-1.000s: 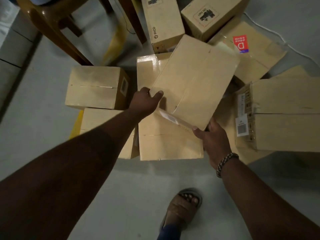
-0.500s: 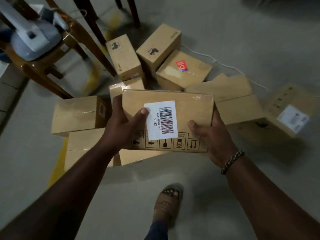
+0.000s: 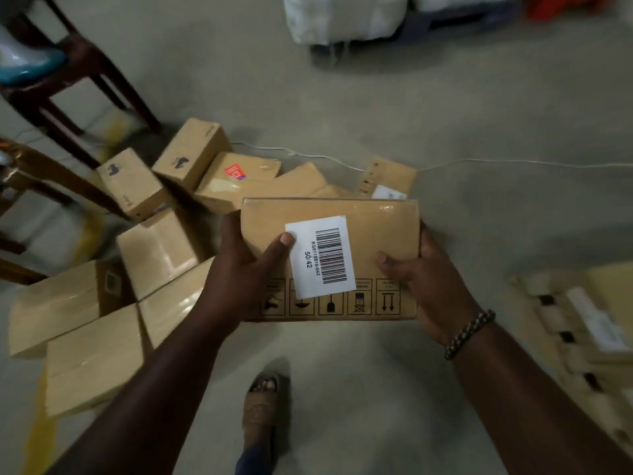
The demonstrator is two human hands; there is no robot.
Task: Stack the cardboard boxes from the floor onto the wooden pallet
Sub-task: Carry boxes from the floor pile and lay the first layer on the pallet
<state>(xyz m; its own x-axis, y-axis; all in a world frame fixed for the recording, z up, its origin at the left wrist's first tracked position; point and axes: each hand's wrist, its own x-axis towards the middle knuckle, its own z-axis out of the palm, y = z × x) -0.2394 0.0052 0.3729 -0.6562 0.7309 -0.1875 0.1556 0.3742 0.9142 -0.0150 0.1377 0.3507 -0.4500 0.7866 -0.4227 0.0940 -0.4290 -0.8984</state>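
I hold a flat cardboard box (image 3: 373,231) with a white barcode label in front of me, above the floor. My left hand (image 3: 246,269) grips its left edge, thumb on the label's corner. My right hand (image 3: 428,286) grips its right edge, thumb on the face. Several more cardboard boxes (image 3: 154,248) lie in a loose pile on the floor to the left and behind the held box. The wooden pallet (image 3: 561,323) shows at the right edge, blurred, with a box (image 3: 613,293) on it.
Dark wooden chair legs (image 3: 89,94) stand at the upper left, next to the pile. A thin white cable (image 3: 479,161) runs across the grey floor behind the boxes. White sacks (image 3: 342,15) sit at the top. My sandalled foot (image 3: 263,402) is below the held box.
I lifted the box off the pile and turned its labelled face toward me. The view has swung right, and the pallet has come into sight.
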